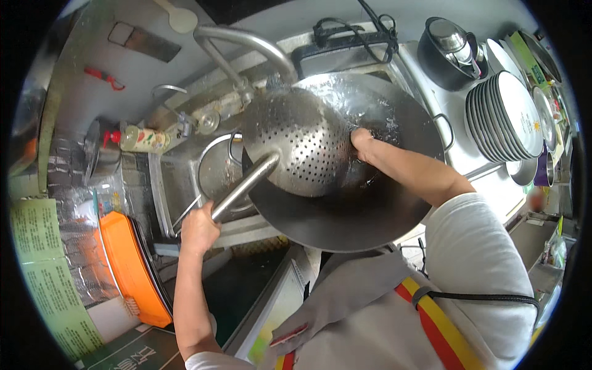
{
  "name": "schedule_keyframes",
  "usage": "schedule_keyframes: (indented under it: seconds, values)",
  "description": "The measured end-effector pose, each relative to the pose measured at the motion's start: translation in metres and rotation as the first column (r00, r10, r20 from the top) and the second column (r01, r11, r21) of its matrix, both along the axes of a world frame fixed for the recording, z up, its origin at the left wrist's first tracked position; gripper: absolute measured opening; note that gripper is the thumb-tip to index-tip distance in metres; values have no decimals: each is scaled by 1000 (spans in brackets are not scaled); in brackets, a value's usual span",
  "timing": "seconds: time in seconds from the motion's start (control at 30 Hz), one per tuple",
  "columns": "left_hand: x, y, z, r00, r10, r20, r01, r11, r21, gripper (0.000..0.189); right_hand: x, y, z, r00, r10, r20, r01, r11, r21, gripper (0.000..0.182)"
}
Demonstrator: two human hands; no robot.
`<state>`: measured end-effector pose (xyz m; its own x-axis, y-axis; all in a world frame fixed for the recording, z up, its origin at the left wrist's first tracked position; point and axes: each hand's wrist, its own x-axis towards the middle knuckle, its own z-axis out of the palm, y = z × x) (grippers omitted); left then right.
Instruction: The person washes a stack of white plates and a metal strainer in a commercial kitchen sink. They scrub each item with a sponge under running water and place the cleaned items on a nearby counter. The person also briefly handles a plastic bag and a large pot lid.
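My left hand [200, 229] grips the tubular metal handle of a large perforated steel strainer [305, 143]. The strainer is tilted over a big dark wok [342, 226], its holed outer side facing up towards me. At the strainer's right edge is my right hand [363, 142]; its fingers are hidden behind the bowl, so what they hold or touch cannot be seen. Water glistens in the far part of the wok. A curved metal faucet [249, 39] arches over from behind, its end near the rim of the wok.
The wok sits across a steel sink [173, 185]. Right of it stand stacked plates [518, 120] and a black pot [446, 60] with metalware inside. A pump bottle [143, 138] and an orange tray [129, 268] are at left. Black cable [356, 34] lies behind.
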<state>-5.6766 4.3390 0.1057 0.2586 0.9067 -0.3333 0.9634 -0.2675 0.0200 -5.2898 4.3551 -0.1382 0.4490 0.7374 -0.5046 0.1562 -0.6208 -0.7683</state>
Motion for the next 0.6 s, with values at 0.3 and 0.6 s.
schedule_keyframes:
  seconds: [0.3, 0.6]
  values:
    - [0, -6, 2, 997, 63, 33, -62, 997, -44, 38, -40, -66, 156, 780, 329, 532, -516, 820, 249, 21]
    - [0, -12, -3, 997, 75, 26, -73, 995, -67, 39, -63, -67, 145, 728, 439, 526, -660, 655, 367, 14]
